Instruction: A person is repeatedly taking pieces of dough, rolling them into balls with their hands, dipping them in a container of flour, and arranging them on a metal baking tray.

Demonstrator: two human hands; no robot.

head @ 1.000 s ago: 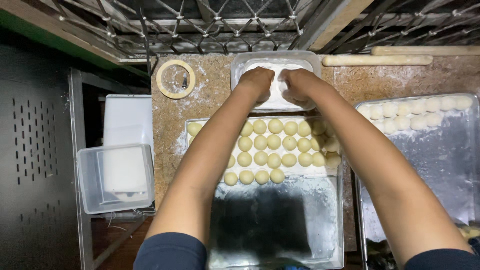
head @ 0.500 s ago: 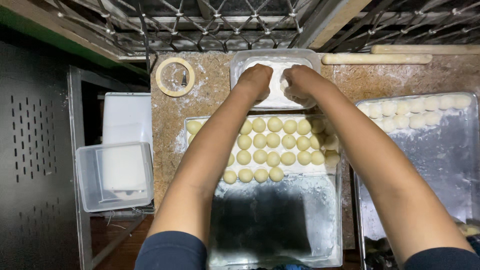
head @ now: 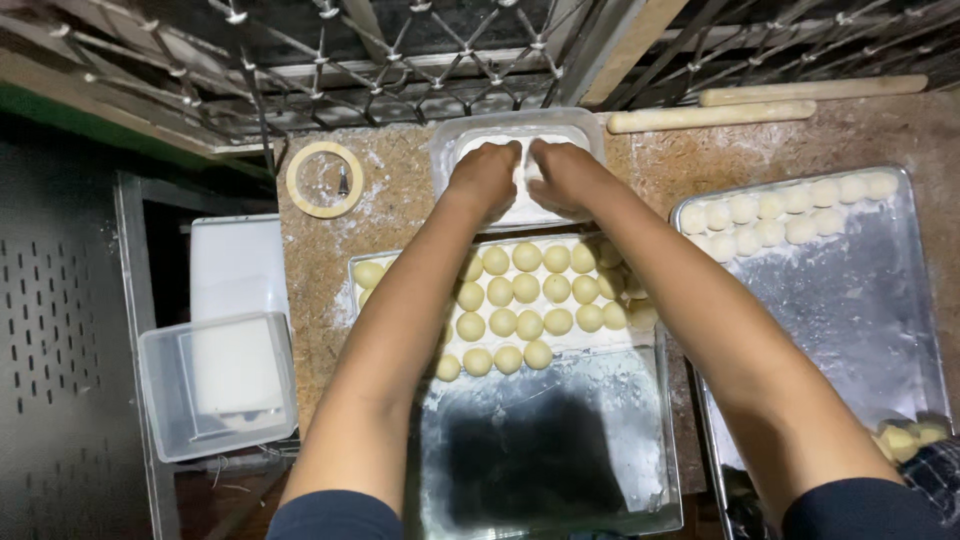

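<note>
At the counter's far edge, the left hand [head: 484, 178] and right hand [head: 563, 176] press curled, knuckles touching, into the flour tub [head: 449, 140]; their grip is hidden. Dough-ball tray [head: 640, 440] lies just nearer.

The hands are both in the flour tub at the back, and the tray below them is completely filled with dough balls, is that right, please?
Not quite. Both hands are in the flour tub, but the head view shows the tray only part filled: dough balls cover its far end, and the near half is bare metal.

Both my arms stretched forward; left hand [head: 484, 178] and right hand [head: 563, 176] side by side, knuckles up, fingers curled down.
</note>
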